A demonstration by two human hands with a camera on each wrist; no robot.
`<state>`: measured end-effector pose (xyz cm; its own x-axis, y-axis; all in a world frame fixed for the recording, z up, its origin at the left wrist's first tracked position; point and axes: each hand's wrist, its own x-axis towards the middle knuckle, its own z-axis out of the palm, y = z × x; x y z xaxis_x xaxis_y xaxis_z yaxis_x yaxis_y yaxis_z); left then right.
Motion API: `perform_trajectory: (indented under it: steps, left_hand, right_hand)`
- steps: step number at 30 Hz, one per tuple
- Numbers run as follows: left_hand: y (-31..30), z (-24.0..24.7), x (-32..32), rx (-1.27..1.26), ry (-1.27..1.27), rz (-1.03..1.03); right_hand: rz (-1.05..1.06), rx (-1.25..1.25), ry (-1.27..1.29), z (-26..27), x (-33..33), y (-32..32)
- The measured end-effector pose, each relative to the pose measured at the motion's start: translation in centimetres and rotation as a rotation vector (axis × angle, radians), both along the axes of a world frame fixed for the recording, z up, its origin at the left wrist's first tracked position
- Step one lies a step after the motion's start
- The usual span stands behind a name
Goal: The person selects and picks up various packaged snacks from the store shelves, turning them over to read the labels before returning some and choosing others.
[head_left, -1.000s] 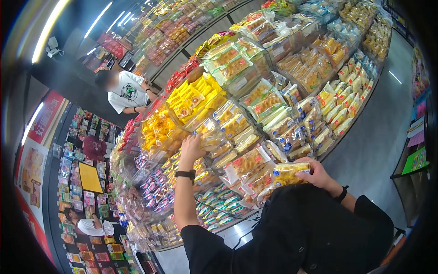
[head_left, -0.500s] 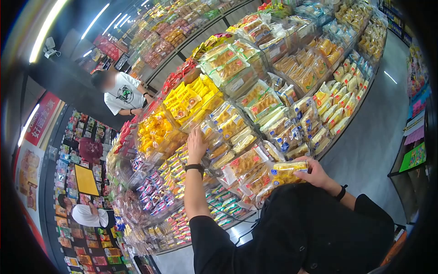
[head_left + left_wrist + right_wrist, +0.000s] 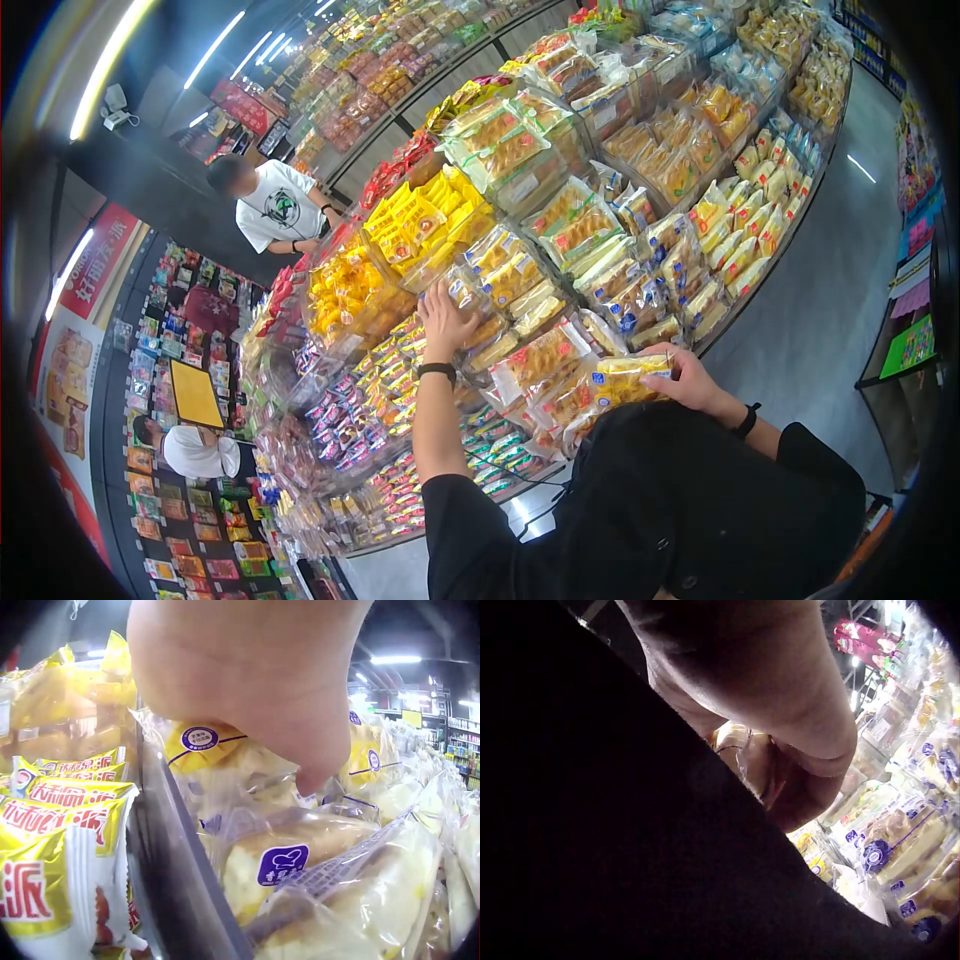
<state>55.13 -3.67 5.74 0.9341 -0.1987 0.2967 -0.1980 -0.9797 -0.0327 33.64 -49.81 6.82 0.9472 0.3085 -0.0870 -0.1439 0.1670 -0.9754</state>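
Observation:
My right hand (image 3: pixel 692 382) grips a clear-wrapped bread pack (image 3: pixel 622 381) with a yellow top and a blue label, close in front of my black shirt. In the right wrist view the shirt's dark cloth hides much of that wrapped bread (image 3: pixel 744 754). My left hand (image 3: pixel 447 320) reaches over a bin of wrapped bread, its fingers spread on the packs. Up close in the left wrist view, the left hand (image 3: pixel 255 682) covers part of a bread pack (image 3: pixel 196 742) with a purple round label. Its thumb points down among the wrappers, and its fingertips are hidden there.
A dark divider (image 3: pixel 184 847) separates the bread from yellow snack packets (image 3: pixel 67 817). Yellow bags (image 3: pixel 425 215) fill bins beyond the left hand. Larger bread bags (image 3: pixel 545 358) lie beside the right hand's pack. Across the display stands a person (image 3: pixel 280 205) in a white shirt.
My left hand has moved a little to the right, from the bins' edge onto the bread packs, and its fingers have spread. The right hand keeps holding its bread pack in place.

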Motion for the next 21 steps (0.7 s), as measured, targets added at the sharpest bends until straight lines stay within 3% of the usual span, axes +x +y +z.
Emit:
perform_trajectory:
  steps: [7,11,14,16,17,21]
  left_hand:
    - [-0.4,2.8,-4.0,-0.011,-0.096,-0.031]
    - [-3.7,5.1,-9.2,-0.182,-0.198,-0.01]
    - [-7.6,6.7,-15.0,-0.774,0.386,-0.107]
    - [-11.0,5.9,-19.2,-1.315,0.675,-0.175]
    - [-12.8,6.5,-20.8,-1.446,0.744,-0.195]
    - [-15.7,3.8,-24.6,-1.551,0.72,-0.008]
  right_hand:
    - [0.057,0.02,0.026,-0.4,0.6,0.8]
    - [0.082,-0.114,-0.004,-0.7,1.2,1.1]
    - [0.132,-0.074,-0.038,0.2,2.1,1.5]
    - [0.2,0.04,0.087,0.6,2.6,2.1]
    - [0.225,0.124,0.12,0.5,2.7,2.6]
    - [0.245,0.187,0.281,3.4,2.6,3.5]
